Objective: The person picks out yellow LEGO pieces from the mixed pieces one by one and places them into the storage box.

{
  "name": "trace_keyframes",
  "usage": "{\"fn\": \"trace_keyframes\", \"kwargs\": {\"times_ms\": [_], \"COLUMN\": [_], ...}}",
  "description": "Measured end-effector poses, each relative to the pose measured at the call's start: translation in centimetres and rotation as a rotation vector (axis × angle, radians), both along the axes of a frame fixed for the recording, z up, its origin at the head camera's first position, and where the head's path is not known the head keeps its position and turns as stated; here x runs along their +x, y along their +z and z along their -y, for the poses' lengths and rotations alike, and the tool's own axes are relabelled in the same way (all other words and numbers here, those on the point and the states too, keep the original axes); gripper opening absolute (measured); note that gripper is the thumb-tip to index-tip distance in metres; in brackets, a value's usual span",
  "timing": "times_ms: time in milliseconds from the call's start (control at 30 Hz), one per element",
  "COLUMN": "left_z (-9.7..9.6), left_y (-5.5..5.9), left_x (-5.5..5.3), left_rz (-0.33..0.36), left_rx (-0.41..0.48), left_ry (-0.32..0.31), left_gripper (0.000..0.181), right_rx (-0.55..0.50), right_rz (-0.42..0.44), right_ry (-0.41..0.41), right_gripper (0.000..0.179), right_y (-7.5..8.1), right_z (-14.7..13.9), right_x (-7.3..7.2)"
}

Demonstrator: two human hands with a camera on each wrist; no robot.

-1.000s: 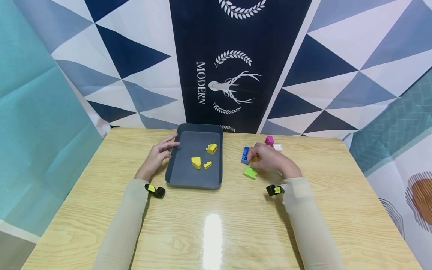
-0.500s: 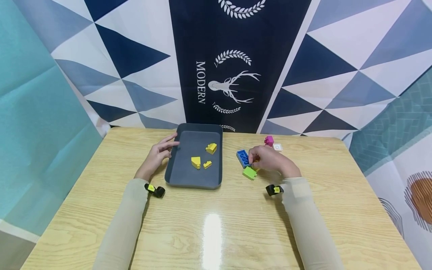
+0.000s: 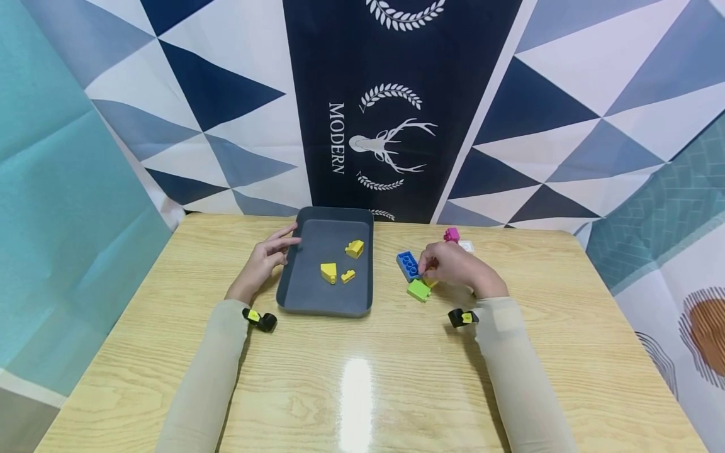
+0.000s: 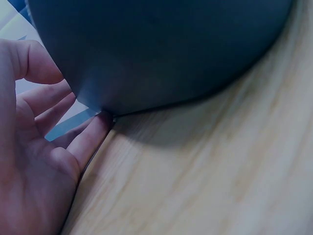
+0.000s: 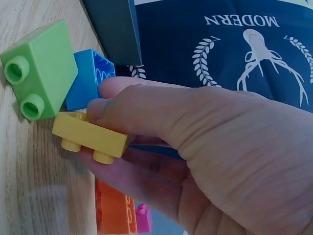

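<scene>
My right hand (image 3: 455,264) pinches a small yellow toy brick (image 5: 90,134) between thumb and fingers, its studs facing away from the thumb in the right wrist view. Close to those fingers lie a blue brick (image 3: 406,264), hollow side up, and a lime green brick (image 3: 419,290). Over at the grey tray (image 3: 323,302), my left hand (image 3: 263,261) touches the left rim with fingers fairly straight. In the left wrist view the fingertips (image 4: 95,129) meet the tray's outer side. Several yellow bricks (image 3: 329,272) rest inside the tray.
Beyond the right hand lie a magenta brick (image 3: 451,234) and a flat white piece (image 3: 467,246). An orange brick (image 5: 115,208) stands under that hand, hidden in the head view. The wooden table (image 3: 294,377) ends at a patterned cloth (image 3: 226,126) behind the tray.
The blue brick has shifted slightly left and turned beside the right fingers, mostly by half a second ago. The green brick moved a little. The left hand and tray stay put.
</scene>
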State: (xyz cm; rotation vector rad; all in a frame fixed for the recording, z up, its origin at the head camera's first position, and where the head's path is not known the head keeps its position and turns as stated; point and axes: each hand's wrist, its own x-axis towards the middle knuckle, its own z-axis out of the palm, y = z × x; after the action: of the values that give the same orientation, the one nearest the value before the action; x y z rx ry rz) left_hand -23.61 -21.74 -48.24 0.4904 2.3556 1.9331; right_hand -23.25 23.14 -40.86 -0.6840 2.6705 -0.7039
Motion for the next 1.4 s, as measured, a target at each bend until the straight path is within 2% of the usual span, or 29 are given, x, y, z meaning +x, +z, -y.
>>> {"fn": "trace_keyframes", "kwargs": {"times_ms": [200, 600, 867, 1200, 1400], "left_z": [0.0, 0.1, 0.1, 0.1, 0.2], "left_y": [0.0, -0.1, -0.1, -0.1, -0.2], "left_x": [0.0, 0.0, 0.0, 0.0, -0.1], "left_rz": [0.004, 0.000, 0.007, 0.008, 0.010], "left_rx": [-0.004, -0.011, -0.011, -0.004, -0.008], "left_ry": [0.002, 0.008, 0.002, 0.005, 0.005], "left_gripper": [0.054, 0.053, 0.053, 0.054, 0.054], "right_rx": [0.021, 0.023, 0.017, -0.020, -0.036], "right_rz": [-0.033, -0.081, -0.084, -0.252, -0.289], "right_ry": [-0.022, 0.004, -0.037, -0.138, -0.172], "right_gripper": [0.013, 0.009, 0.010, 0.007, 0.022], "right_y": [0.2, 1.1, 1.5, 1.7, 2.1], "right_z": [-0.3, -0.8, -1.1, -1.3, -1.4], "right_x": [-0.1, 0.0, 0.4, 0.4, 0.6]}}
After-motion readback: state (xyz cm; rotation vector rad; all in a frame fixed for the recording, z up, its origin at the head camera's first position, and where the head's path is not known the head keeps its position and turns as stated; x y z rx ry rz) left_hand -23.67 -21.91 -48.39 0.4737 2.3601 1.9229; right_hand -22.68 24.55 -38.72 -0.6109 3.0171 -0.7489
